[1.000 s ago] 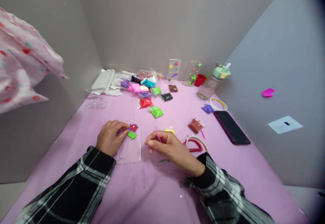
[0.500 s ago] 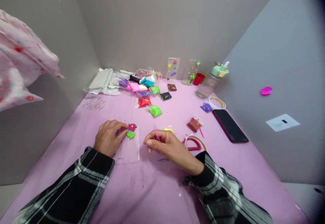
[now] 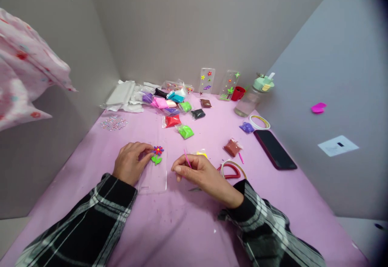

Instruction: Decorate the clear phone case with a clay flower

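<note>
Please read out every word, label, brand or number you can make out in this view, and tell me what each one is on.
No text can be read clearly.
White paper slip on the grey side wall: dark marks, too small to read.
Yellow tag on the green bottle cap: too blurred to tell if it bears any text.

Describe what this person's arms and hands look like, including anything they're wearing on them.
Both arms are in long sleeves of a black plaid shirt, the left sleeve and the right sleeve, checked with white and grey stripes and ending in plain black cuffs. The left hand and the right hand are bare, with no gloves.
</note>
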Available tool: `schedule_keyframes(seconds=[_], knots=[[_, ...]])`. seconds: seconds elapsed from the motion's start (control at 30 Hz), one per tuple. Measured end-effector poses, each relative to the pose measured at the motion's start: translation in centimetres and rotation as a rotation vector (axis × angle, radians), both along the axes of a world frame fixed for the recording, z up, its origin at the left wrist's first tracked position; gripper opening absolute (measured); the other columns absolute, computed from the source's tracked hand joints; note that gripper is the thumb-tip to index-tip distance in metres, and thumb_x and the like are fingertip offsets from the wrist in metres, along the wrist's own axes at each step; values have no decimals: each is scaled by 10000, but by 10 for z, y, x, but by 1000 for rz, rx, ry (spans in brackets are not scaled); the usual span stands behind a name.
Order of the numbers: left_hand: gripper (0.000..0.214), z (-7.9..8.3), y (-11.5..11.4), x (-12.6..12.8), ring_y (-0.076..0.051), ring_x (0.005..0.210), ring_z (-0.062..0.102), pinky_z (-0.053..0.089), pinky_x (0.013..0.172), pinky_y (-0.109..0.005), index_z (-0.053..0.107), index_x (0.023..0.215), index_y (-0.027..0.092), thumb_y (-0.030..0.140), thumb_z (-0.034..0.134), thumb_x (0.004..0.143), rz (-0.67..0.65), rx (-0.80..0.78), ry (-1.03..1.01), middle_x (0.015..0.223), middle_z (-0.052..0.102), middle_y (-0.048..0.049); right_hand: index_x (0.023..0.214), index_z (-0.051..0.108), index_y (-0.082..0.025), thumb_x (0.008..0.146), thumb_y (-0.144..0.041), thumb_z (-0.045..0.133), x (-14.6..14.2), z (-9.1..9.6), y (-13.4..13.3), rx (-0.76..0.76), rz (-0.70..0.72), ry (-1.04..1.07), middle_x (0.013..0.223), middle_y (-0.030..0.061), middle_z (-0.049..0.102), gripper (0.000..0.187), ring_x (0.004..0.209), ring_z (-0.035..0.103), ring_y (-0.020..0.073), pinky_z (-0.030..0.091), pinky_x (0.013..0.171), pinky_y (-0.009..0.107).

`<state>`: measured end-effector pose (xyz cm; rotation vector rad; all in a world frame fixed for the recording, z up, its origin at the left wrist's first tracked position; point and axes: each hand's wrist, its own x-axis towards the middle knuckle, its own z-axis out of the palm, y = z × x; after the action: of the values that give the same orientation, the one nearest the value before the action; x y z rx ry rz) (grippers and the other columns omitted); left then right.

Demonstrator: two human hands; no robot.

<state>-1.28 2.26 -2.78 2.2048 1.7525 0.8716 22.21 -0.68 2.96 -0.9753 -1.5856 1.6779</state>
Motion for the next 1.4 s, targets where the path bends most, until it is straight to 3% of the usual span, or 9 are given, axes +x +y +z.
schedule_keyframes(seconds=[0.53,0.8,0.93,1.03,1.07,1.13,1.2,1.4], knots=[[155,1,-2,-2,-248,845,603,432,797,-364,709,917,247,356,622,849,-9,-18,-70,865,729,-28,851,669,-137,919,-316,612,1,3,-1,-3,-3,14,714,-11,617,200,674,526,96,387,674,228],[102,4,-1,-1,-231,808,581,417,779,-360,697,790,234,273,620,843,-14,-11,-89,802,699,-18,886,671,-134,921,-293,611,1,1,-1,-4,12,22,716,-16,617,174,665,523,86,380,655,212],[98,11,-7,-1,-223,838,586,424,814,-357,679,836,212,285,618,862,45,60,-173,835,681,-26,868,651,-150,903,-292,634,-1,2,-4,-49,86,14,695,-33,599,147,619,491,75,369,625,205],[128,23,-25,5,-186,840,603,449,830,-317,642,924,203,310,573,916,62,115,-278,874,656,-19,820,621,-145,865,-325,687,-5,-1,-7,-84,100,37,693,-31,590,197,632,502,78,371,628,208],[124,27,-33,8,-165,809,611,462,799,-286,638,934,220,332,589,915,3,102,-315,856,652,3,870,618,-148,847,-339,708,-6,-2,-7,-107,83,64,699,-32,597,212,641,518,82,377,633,210],[115,34,-48,15,-148,825,612,466,785,-252,641,956,245,346,631,902,-294,10,-444,862,652,18,1035,595,-161,819,-356,740,-9,-6,-8,-166,49,117,702,-42,608,326,630,528,85,377,626,213],[189,38,-60,22,-147,867,611,471,791,-241,644,1036,262,353,675,874,-455,-36,-505,929,672,8,1182,547,-170,801,-356,761,-12,-8,-8,-211,44,144,688,-59,593,475,603,502,79,356,604,210],[148,43,-63,20,-145,884,624,493,788,-224,675,1039,253,202,600,923,-519,-188,-587,936,652,-23,1262,560,-172,805,-351,768,-25,-8,-7,-334,120,207,668,-80,471,533,568,383,49,267,536,192]])
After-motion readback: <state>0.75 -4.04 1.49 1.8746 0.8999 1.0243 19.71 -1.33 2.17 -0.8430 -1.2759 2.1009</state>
